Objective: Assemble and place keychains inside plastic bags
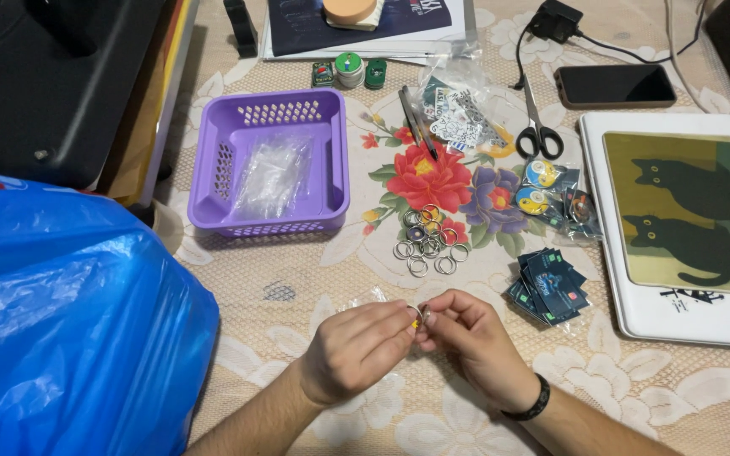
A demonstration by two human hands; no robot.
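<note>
Left hand [356, 348] and right hand [471, 342] pinch a small key ring [416, 316] together at table [297, 295] centre. Loose rings [429, 241] at 12 o'clock; dark card stack [548, 285] at 2; blue bag [69, 321] crowds 9.

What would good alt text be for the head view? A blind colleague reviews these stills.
Two bare hands, the left hand and the right hand, pinch a small metal ring between their fingers over a floral tablecloth. Beyond them lie a pile of key rings, a purple basket holding clear bags, scissors and a blue plastic bag.
</note>
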